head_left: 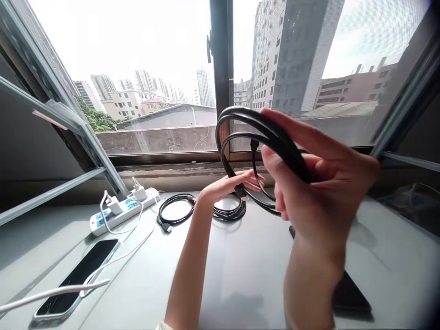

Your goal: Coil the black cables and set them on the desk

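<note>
My right hand (pixel 309 183) is raised close to the camera and grips a coil of black cable (pixel 240 123), whose loops hang down to the left of the palm. My left hand (pixel 230 183) reaches forward with fingers stretched and touches the lower part of those loops, near a plug end (pixel 254 145). Just below the left hand, a second coiled black cable (pixel 229 212) lies on the grey table (pixel 240 275). A third black cable loop (pixel 176 209) lies to its left.
A white power strip (pixel 122 211) with two white chargers sits at the back left, white cords running to a phone (pixel 77 277) lying face up. A dark flat device (pixel 347 293) lies under my right forearm. A window with a dark frame (pixel 221 68) faces the table.
</note>
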Demonstrator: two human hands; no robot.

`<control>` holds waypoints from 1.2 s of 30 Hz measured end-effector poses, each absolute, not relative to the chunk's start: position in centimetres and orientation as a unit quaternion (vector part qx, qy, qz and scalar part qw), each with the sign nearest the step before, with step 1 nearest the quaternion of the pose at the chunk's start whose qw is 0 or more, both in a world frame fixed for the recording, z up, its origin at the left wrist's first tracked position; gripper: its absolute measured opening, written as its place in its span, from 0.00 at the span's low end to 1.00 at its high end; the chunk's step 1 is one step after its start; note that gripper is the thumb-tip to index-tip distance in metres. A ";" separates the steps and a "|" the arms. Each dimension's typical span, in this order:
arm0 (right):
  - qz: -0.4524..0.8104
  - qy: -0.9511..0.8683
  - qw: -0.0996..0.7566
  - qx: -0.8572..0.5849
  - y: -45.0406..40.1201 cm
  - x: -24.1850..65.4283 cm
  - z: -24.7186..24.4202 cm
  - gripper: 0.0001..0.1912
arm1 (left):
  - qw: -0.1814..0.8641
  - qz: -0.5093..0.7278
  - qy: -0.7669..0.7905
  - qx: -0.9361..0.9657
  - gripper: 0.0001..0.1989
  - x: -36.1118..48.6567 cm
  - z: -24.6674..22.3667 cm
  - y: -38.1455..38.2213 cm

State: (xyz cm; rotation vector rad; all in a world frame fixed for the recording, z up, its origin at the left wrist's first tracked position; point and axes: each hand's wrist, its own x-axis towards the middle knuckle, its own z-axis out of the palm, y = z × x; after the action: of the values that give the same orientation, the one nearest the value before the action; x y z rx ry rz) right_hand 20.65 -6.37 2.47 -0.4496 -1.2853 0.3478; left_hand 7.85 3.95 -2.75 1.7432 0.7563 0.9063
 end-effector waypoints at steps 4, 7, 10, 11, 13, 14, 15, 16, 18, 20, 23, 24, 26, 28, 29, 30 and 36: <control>0.226 -0.537 0.794 -0.171 -5.9 21.9 3.0 0.17 | 0.540 0.438 0.180 0.696 0.22 7.8 -1.6 3.1; 0.301 -0.534 0.773 -0.167 -4.0 22.9 2.9 0.16 | 0.530 0.516 0.168 0.651 0.24 7.4 -0.5 2.3; 0.270 -0.565 0.737 -0.255 -2.2 23.5 2.4 0.19 | 0.506 0.584 0.191 0.606 0.21 6.6 0.5 1.5; 0.242 -0.583 0.721 -0.286 -2.0 23.6 2.2 0.22 | 0.494 0.594 0.209 0.599 0.21 6.2 0.8 1.3; 0.191 -0.621 0.691 -0.316 -2.0 23.6 2.0 0.28 | 0.459 0.604 0.265 0.596 0.18 5.6 1.2 0.8; 0.175 -0.639 0.681 -0.311 -2.2 23.6 1.9 0.30 | 0.435 0.606 0.297 0.597 0.17 5.3 1.3 0.5; 0.161 -0.654 0.675 -0.300 -2.3 23.4 1.8 0.31 | 0.408 0.609 0.326 0.596 0.16 5.1 1.4 0.3; 0.147 -0.665 0.673 -0.287 -2.4 23.3 1.8 0.31 | 0.384 0.615 0.348 0.594 0.15 4.9 1.5 0.1; 0.106 -0.678 0.677 -0.266 -2.1 23.1 1.6 0.28 | 0.365 0.619 0.365 0.592 0.14 4.5 1.7 -0.3; 0.054 -0.685 0.681 -0.254 -1.3 23.0 1.5 0.23 | 0.391 0.593 0.358 0.606 0.15 4.1 1.8 -0.6; -0.037 -0.698 0.666 -0.260 0.6 23.2 1.1 0.19 | 0.484 0.477 0.308 0.666 0.18 3.1 1.7 -0.8; -0.059 -0.703 0.657 -0.265 1.2 23.2 1.0 0.18 | 0.507 0.442 0.287 0.682 0.19 2.8 1.7 -0.8; -0.083 -0.711 0.643 -0.274 2.3 23.3 0.8 0.17 | 0.524 0.413 0.263 0.697 0.21 2.3 1.5 -0.7; -0.086 -0.716 0.633 -0.282 2.8 23.2 0.6 0.17 | 0.513 0.424 0.271 0.695 0.23 2.0 1.4 -0.3; -0.085 -0.719 0.628 -0.286 2.7 23.1 0.6 0.17 | 0.507 0.431 0.280 0.692 0.24 2.0 1.3 -0.2; -0.085 -0.722 0.622 -0.290 2.5 23.1 0.7 0.17 | 0.505 0.436 0.287 0.688 0.24 2.0 1.2 0.0; -0.085 -0.745 0.605 -0.269 1.1 22.4 1.0 0.14 | 0.585 0.433 0.227 0.647 0.29 2.6 1.4 0.0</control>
State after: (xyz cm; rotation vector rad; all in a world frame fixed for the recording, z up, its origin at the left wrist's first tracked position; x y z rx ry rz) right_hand 22.36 1.14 1.04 -0.6217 -1.7237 -0.1957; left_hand 2.62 -0.03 1.37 1.5093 0.5293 1.0112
